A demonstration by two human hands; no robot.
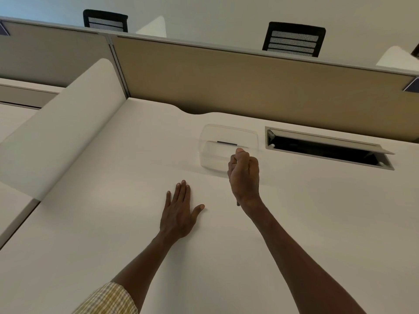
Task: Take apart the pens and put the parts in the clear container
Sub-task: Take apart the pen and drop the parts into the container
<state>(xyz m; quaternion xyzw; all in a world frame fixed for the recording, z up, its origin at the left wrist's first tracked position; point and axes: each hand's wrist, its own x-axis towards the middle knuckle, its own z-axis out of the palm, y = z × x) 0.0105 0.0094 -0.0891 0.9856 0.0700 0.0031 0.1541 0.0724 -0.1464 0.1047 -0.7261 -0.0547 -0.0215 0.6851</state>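
I see my left hand [179,211] lying flat on the desk [102,223], fingers straight and spread, well in from the near edge. My right hand [243,175] hovers raised with its grip curled tight, and I cannot tell whether anything is pinched inside. Just beyond its knuckles the clear container [226,143] sits near the desk's far edge, with a dark pen part [227,143] inside, beside an open cable hatch [328,148].
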